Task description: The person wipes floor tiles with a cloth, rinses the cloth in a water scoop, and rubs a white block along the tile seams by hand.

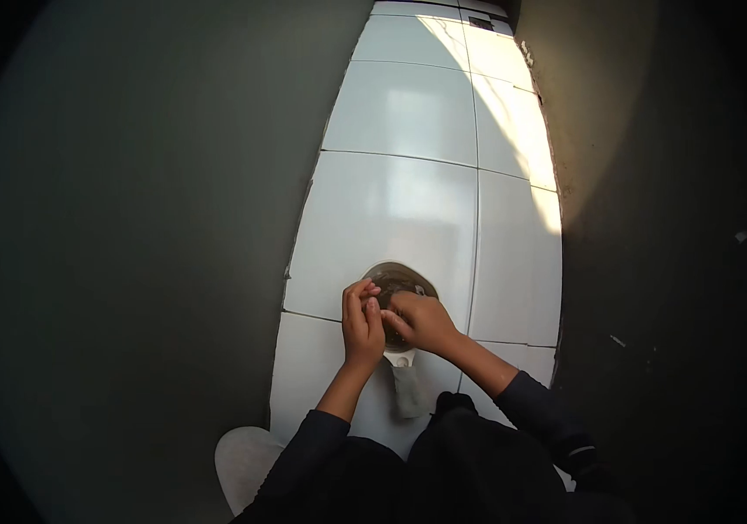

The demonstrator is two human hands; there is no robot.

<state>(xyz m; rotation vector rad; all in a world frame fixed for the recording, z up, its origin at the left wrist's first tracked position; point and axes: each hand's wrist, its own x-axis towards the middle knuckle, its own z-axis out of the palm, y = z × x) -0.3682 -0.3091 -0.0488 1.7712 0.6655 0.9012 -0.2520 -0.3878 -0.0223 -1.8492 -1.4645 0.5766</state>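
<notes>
A round pan-like vessel (397,265) with a pale rim and a dark inside sits on the white tiled floor in front of me. Its short pale neck (399,359) points toward me and runs into a grey handle part (407,393). My left hand (362,323) is at the vessel's left rim, its fingers curled in toward the thumb. Over the opening, my right hand (424,320) is bent down with the fingertips hidden inside. Both hands are close together. Dark contents (393,285) show between them, too unclear to name. Whatever either hand pinches is hidden.
White floor tiles (399,113) form a narrow strip running away from me, with sunlight (526,131) on the far right. Dark grey surfaces (172,218) border both sides. My dark-clothed legs (469,463) are close below, and a pale rounded object (247,458) stands at lower left.
</notes>
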